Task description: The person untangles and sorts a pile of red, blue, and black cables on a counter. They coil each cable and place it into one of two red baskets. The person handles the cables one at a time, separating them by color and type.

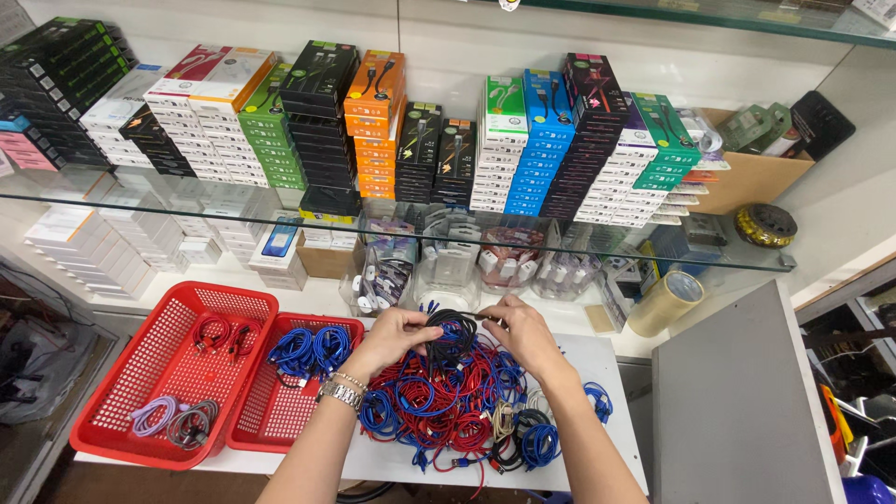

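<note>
My left hand (397,333) and my right hand (519,331) both grip a coiled black cable (452,338), held just above a tangled heap of red, blue and black cables (439,406) on the white counter (609,359). A metal watch sits on my left wrist. The coil hangs between the two hands, fingers pinched on its upper loop.
Two red mesh baskets stand to the left: the larger one (168,373) holds red and grey cables, the smaller (280,415) holds blue cables. Stacks of boxed cables (373,121) fill the glass shelf behind. A tape roll (666,303) and a grey panel (728,401) are at right.
</note>
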